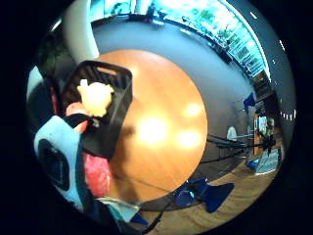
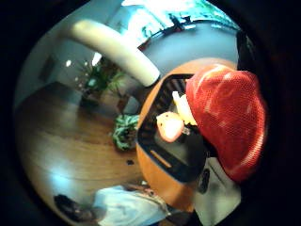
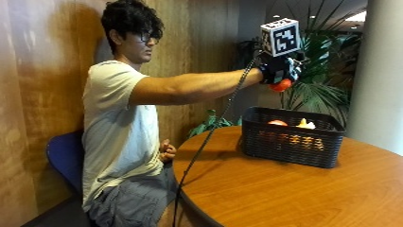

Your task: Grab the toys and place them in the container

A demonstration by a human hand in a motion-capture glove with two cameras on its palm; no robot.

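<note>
— What do we have in the fingers?

— Our gloved right hand [image 3: 279, 71] is curled round a red toy [image 3: 282, 84]; in the thumb-side palm view its dimpled red surface [image 2: 225, 120] fills much of the frame, close against the palm.

— And where does it sit relative to the container?

— We hold it high, with the black basket [image 3: 293, 142] straight below on the round wooden table [image 3: 283, 189]. We'd judge the coming move is a plain descent and release.

— What's inside already?

— A yellow toy [image 1: 96, 97] and an orange-red one [image 2: 169, 126] lie in the basket; we see no toys out on the tabletop.
</note>
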